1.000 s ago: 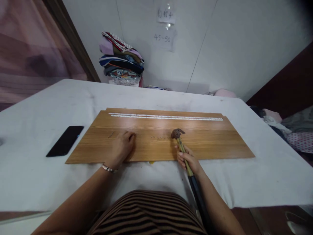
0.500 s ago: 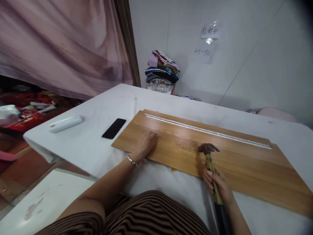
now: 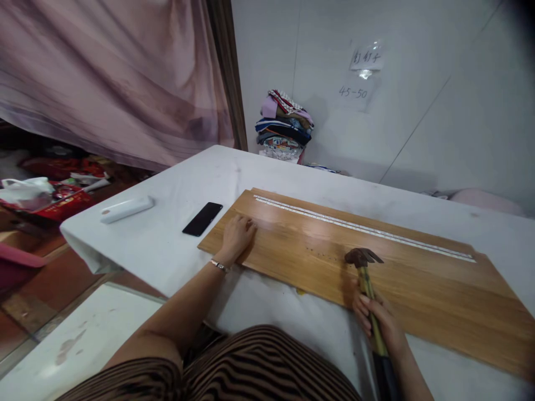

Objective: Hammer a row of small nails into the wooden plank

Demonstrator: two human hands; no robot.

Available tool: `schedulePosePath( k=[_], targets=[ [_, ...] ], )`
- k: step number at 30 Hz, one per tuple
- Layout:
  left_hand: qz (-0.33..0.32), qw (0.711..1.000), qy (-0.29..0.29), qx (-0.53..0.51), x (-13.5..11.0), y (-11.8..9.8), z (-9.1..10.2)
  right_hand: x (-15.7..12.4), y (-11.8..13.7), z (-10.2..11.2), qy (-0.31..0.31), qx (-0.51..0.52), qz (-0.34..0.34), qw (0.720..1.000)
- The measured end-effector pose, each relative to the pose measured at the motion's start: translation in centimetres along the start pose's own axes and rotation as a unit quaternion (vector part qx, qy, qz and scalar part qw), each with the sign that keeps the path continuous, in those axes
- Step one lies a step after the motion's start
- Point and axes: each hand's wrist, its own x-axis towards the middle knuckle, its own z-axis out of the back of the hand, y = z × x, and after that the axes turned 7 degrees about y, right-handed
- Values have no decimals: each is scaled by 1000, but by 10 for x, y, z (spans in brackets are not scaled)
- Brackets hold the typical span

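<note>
My right hand (image 3: 378, 317) is wrapped round the handle of a claw hammer (image 3: 368, 287). The hammer's rusty head, claw pointing right, is over the middle of a brown wooden board (image 3: 422, 284); whether it touches the wood I cannot tell. Left of the head, a row of small dark specks (image 3: 320, 253) marks the board, too small to identify. My left hand (image 3: 239, 236) rests on the board's left part, fingers loosely bent and slightly apart, with nothing visible in them. Two white strips (image 3: 363, 226) lie along the board's far side.
A black phone (image 3: 203, 219) lies left of the board on the white-covered table (image 3: 167, 184), with a white oblong object (image 3: 127, 210) farther left. Folded clothes (image 3: 284, 125) are stacked at the back by the wall. A pale stool-like surface (image 3: 79, 340) stands at the lower left.
My left hand has slid left across the board, closer to its left end. The hammer stays in about the same place over the board. The whole view has shifted slightly.
</note>
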Motion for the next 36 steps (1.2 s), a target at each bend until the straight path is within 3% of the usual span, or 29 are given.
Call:
schedulePosePath(
  k=[8,14,17,20,25,29,36],
  targets=[
    [-26,999,28,-37,-6,-21,20,10,5,-15,26,1,29,999],
    [-32,999,2,-22,-1,-13,0,7,10,-12,17,5,25,1000],
    [-68,997,-11,-31,-4,-11,-12,6,10,-11,29,14,32,999],
    [-148,986,33,-70,-15,-24,-24,6,9,-10,32,20,35,999],
    [-238,954,133,-125,-42,-67,-32,7,8,-10,28,18,36,999],
    [-256,947,147,-131,-52,-84,-29,9,5,-8,36,16,36,999],
    [-257,947,141,-132,-52,-86,-24,10,2,-8,38,17,41,998]
  ],
)
